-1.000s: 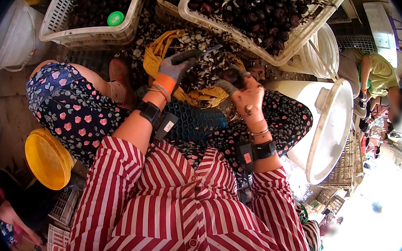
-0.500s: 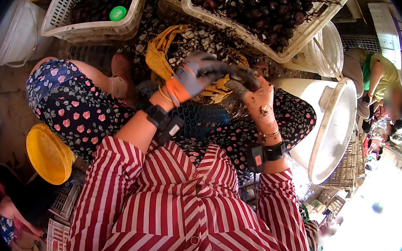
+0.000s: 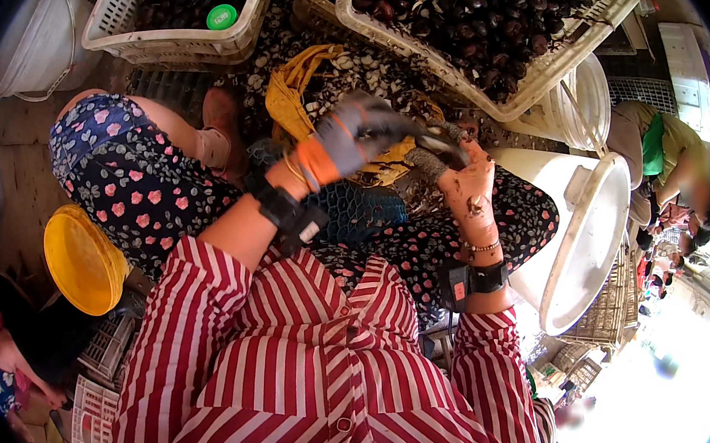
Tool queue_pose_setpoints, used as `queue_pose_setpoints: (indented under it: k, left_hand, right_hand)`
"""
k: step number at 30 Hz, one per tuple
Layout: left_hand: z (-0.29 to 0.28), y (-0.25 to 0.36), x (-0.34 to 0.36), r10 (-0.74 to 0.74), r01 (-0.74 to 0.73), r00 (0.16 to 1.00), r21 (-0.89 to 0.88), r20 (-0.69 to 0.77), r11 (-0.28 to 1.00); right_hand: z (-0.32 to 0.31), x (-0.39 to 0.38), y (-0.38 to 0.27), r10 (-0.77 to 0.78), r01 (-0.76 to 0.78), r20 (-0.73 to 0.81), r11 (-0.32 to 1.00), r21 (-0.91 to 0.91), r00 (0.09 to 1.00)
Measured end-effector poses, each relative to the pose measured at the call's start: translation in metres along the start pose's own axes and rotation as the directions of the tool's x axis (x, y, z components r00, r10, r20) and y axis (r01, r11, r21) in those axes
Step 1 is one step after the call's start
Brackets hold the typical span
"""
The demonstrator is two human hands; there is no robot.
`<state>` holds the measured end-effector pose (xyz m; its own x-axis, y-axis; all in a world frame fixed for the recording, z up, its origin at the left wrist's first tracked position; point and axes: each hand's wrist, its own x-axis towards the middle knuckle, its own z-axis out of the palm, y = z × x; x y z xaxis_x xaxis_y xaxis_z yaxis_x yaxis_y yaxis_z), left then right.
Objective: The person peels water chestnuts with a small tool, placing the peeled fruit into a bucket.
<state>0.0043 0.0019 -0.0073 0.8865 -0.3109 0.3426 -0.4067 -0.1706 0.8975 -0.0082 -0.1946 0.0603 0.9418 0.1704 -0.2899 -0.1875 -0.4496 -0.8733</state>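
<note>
My left hand (image 3: 360, 136), in a grey and orange glove, reaches across to my right hand (image 3: 467, 172), and their fingertips meet over my lap. The gloved fingers are bent closed. My right hand is bare at the palm, with grey wraps on some fingers, and its fingers curl closed. A small pale glint shows between the hands, but what they grip is too small and blurred to name. Beyond them, a yellow cloth or bag (image 3: 287, 95) lies over pale, chip-like scraps (image 3: 367, 75). A large pale crate (image 3: 562, 67) heaped with dark, round, glossy corms (image 3: 481, 17) stands beyond my right hand.
Another pale crate (image 3: 158, 40) of dark corms, with a green round lid (image 3: 221, 16), stands far left. A yellow bucket (image 3: 85, 260) is by my left knee, a lidded white bucket (image 3: 586, 242) by my right. A person (image 3: 664, 149) crouches at far right.
My left hand has shifted slightly at the fingertips, and a pale glint now shows between the hands. The surroundings sit a little lower and farther right in view.
</note>
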Motion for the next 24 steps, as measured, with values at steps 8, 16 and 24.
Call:
queue_pose_setpoints:
  k: [8, 16, 24]
  left_hand:
    - [0.0, -0.046, -0.013, -0.496, 0.486, 0.855, -0.101, -0.151, 0.868]
    - [0.021, -0.014, -0.004, -0.551, 0.451, 0.826, -0.731, 0.123, 0.513]
    - [0.02, -0.005, -0.003, -0.548, 0.488, 0.821, -0.693, 0.159, 0.531]
  right_hand:
    - [0.018, -0.007, -0.014, -0.041, 0.051, -0.046, 0.972, 0.232, 0.998]
    - [0.035, 0.014, 0.034, -0.353, 0.329, -0.122, 0.927, -0.18, 0.928]
    - [0.035, -0.001, 0.026, 0.429, -0.358, 0.109, 0.559, 0.748, 0.897]
